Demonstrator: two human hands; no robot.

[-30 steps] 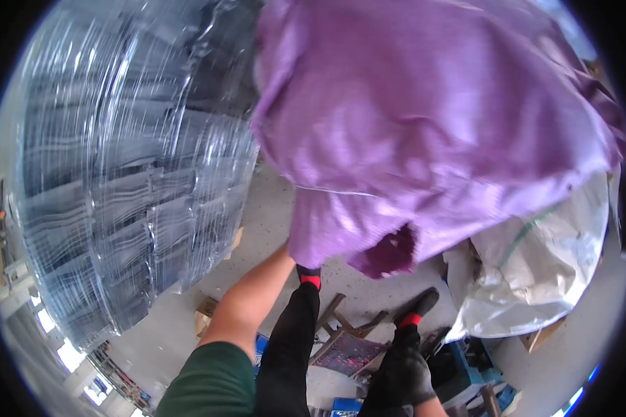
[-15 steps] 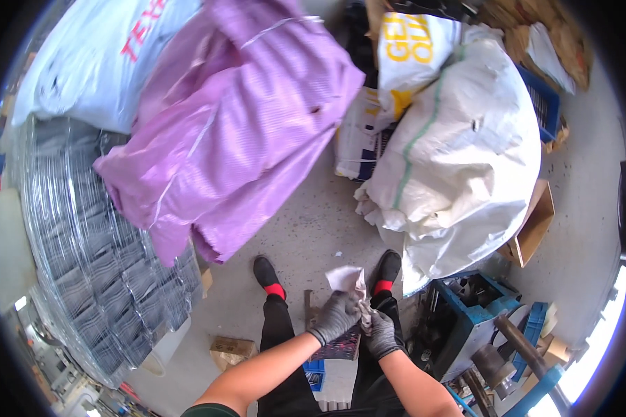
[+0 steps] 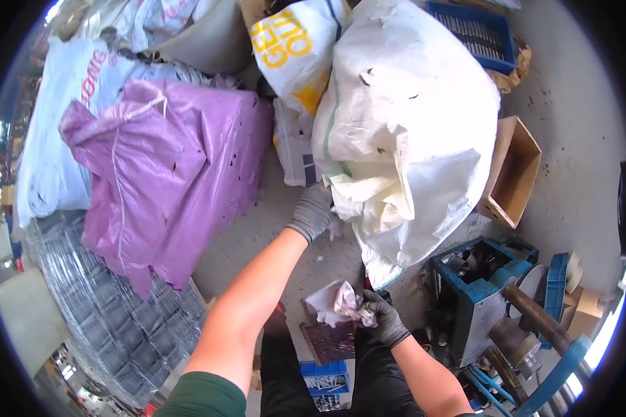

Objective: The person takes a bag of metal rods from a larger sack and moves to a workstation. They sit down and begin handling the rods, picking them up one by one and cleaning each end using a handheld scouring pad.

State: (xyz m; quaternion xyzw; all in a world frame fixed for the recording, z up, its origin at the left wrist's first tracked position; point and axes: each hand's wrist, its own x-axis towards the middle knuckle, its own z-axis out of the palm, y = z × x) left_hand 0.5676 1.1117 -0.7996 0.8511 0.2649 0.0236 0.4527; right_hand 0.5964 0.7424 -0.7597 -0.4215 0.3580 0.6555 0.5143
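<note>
The white sack (image 3: 424, 125) is the biggest thing here, bulging from the top edge down the middle of the view, with its folded, creased end toward the person. That end lies just to the right of the left hand (image 3: 313, 212) and beyond the right hand (image 3: 388, 321). The purple sack (image 3: 181, 163) slumps well to the left, apart from both hands, with a pale bag (image 3: 52, 139) behind it and the wrapped stack (image 3: 108, 299) below. On the right stands the blue machine (image 3: 474, 316), metal parts lying in its open top. A yellow-printed bag (image 3: 313, 73) sits beside the white sack, and an open box (image 3: 525, 170) stands at the sack's other side. Smaller are the upper crate (image 3: 512, 45), filled with rows of metal pieces, the dark stool (image 3: 327, 344) and the lower crate (image 3: 323, 365) near the person's legs.

Both hands wear grey gloves. The left reaches forward on a stretched arm to the sack's near edge; its fingertips are hidden there, so whether they grip or only touch cannot be told. The right stays low, close to the person's leg, fingers closed around one end of a crumpled rag (image 3: 330, 304), which spreads left from them above the stool.
</note>
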